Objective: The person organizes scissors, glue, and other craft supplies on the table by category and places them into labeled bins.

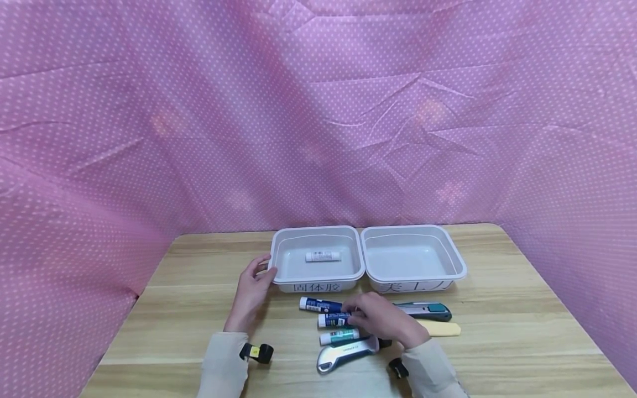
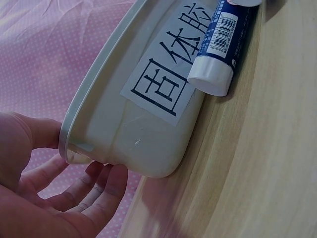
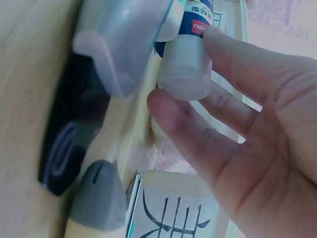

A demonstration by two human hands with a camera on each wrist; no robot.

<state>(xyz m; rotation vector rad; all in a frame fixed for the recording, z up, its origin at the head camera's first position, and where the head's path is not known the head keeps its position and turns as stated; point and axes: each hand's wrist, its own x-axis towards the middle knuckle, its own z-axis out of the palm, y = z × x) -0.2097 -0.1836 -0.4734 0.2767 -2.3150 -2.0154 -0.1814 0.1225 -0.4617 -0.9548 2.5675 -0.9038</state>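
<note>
The right hand (image 1: 378, 318) is pinching the glue stick (image 3: 185, 62) between thumb and fingertips, nearer mid-barrel probably steadying it better, while the left hand (image 1: 252, 284) is holding the tray (image 1: 318, 271) between curved fingers and thumb

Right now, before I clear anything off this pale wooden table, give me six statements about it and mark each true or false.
1. A white cylindrical glue stick lies inside the left-hand white plastic tray. True.
2. A green-and-white glue stick lies beside the silver-and-black utility knife. True.
3. The person's left hand grips that utility knife. False: the left hand is at the rim of the left-hand white plastic tray.
4. The person's right hand touches a navy-blue glue stick with a white end. True.
5. The pale-yellow handle lies inside a tray. False: the pale-yellow handle lies on the wooden table.
6. The backdrop is plain green. False: the cloth backdrop is pink with pale dots.
</note>
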